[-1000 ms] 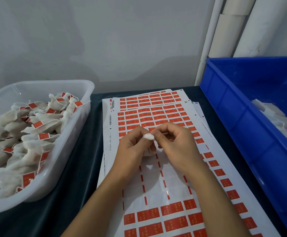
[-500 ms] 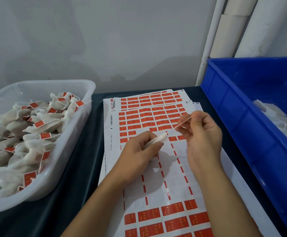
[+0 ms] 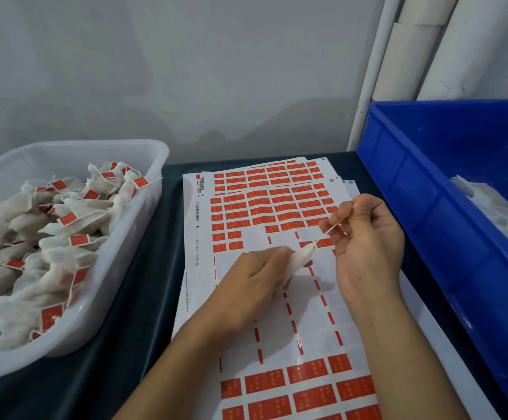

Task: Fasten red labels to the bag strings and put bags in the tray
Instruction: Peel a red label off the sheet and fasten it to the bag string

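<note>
My left hand (image 3: 254,278) grips a small white bag (image 3: 301,258) over the label sheet (image 3: 295,298). The bag's string (image 3: 336,224) runs up and right, stretched taut, and my right hand (image 3: 364,237) pinches its far end between thumb and fingers. Rows of red labels (image 3: 277,207) fill the sheet's far part and near edge; the middle rows are peeled. The white tray (image 3: 143,237) at left holds several bags with red labels on their strings.
A blue bin (image 3: 446,225) on the right holds several unlabelled white bags (image 3: 489,207). More label sheets lie stacked under the top one. A dark cloth (image 3: 143,298) covers the table. White pipes (image 3: 410,56) stand against the wall behind.
My hands were together at the bag a second ago. The right hand then drew the string out to the right, and the left hand lowered the bag slightly toward the sheet.
</note>
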Available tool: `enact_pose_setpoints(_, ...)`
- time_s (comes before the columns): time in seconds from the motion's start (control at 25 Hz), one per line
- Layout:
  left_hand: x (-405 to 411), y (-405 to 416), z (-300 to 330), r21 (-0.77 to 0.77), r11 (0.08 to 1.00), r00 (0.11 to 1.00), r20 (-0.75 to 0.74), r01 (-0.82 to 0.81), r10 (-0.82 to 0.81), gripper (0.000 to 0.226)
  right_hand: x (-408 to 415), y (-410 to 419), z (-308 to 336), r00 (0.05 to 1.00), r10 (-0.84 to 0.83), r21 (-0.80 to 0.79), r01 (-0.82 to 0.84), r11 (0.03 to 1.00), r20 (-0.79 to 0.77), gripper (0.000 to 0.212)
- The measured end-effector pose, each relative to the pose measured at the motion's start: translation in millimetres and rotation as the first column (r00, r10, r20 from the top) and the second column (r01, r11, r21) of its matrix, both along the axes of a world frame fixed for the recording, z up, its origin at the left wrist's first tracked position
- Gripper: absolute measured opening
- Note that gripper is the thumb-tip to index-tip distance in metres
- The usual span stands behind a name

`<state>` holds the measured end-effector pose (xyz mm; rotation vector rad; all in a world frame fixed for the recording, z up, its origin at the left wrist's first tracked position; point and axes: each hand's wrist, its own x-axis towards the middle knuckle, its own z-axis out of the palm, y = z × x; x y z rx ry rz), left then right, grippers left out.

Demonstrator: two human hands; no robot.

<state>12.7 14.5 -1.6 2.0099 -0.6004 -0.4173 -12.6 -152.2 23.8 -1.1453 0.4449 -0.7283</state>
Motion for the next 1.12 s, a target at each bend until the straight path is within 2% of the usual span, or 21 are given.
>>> enact_pose_setpoints(0.16, -0.2, -2.2, 3.9, 0.026, 0.998, 0.998, 0.016, 0.056, -0.056, 0.038, 0.1, -2.4, -1.8, 1.000, -0.012, -0.007, 0.012, 1.000, -0.008, 0.023)
enact_pose_setpoints(0.24, -0.7, -2.4, 6.7, -0.002, 0.997, 0.997, -0.020, 0.071, -0.071, 0.035, 1.1, -3.0, -4.3, 0.998, -0.034, -0.037, 0.032, 0.999, -0.050, 0.024)
enact_pose_setpoints(0.32, 0.4, 0.1, 8.6, -0.083, 0.995, 0.994, -0.080, 0.064, -0.071, 0.036, 1.9, -3.8, -6.4, 0.992, -0.048, -0.066, 0.040, 0.997, -0.117, 0.025)
enact_pose_setpoints(0.4, 2.8, 5.7, 9.5, -0.229, 0.973, 0.983, -0.183, -0.010, -0.033, 0.038, 2.3, -2.8, -8.0, 0.985, -0.031, -0.104, 0.013, 0.995, -0.172, 0.026)
enact_pose_setpoints(0.52, 5.9, 11.5, 11.0, -0.514, 0.830, 0.903, -0.430, -0.218, -0.029, 0.031, 2.3, 6.9, -10.0, 0.968, 0.048, -0.286, -0.120, 0.951, -0.247, 0.026)
enact_pose_setpoints(0.6, 8.8, 10.1, 12.7, -0.586, 0.742, 0.860, -0.509, -0.326, -0.024, 0.043, 2.3, 17.1, -9.9, 0.951, 0.130, -0.402, -0.239, 0.884, -0.279, 0.024)
enact_pose_setpoints(0.64, 9.7, 8.4, 12.3, -0.578, 0.735, 0.857, -0.515, -0.354, 0.008, 0.047, 1.9, 21.5, -9.1, 0.943, 0.171, -0.438, -0.287, 0.852, -0.285, 0.023)
enact_pose_setpoints(0.72, 9.7, 4.7, 11.0, -0.511, 0.781, 0.883, -0.458, -0.358, 0.105, 0.042, 0.6, 26.8, -6.8, 0.937, 0.225, -0.485, -0.331, 0.809, -0.266, 0.022)
enact_pose_setpoints(0.8, 7.0, 0.8, 10.0, -0.416, 0.859, 0.934, -0.312, -0.299, 0.174, 0.037, -1.4, 27.5, -4.6, 0.943, 0.244, -0.512, -0.328, 0.794, -0.225, 0.022)
enact_pose_setpoints(0.88, 2.6, -4.7, 7.8, -0.306, 0.930, 0.978, -0.105, -0.203, 0.179, 0.039, -3.4, 27.4, -3.4, 0.943, 0.264, -0.529, -0.332, 0.781, -0.201, 0.023)
enact_pose_setpoints(0.96, -1.0, -9.8, 6.3, -0.210, 0.968, 0.989, 0.028, -0.137, 0.146, 0.036, -4.9, 27.5, -3.2, 0.945, 0.253, -0.547, -0.326, 0.771, -0.207, 0.023)
enact_pose_setpoints(1.12, -1.5, -10.3, 2.6, -0.121, 0.979, 0.980, 0.089, -0.166, 0.177, 0.014, -3.7, 22.9, -6.7, 0.965, 0.146, -0.571, -0.247, 0.783, -0.218, 0.016)
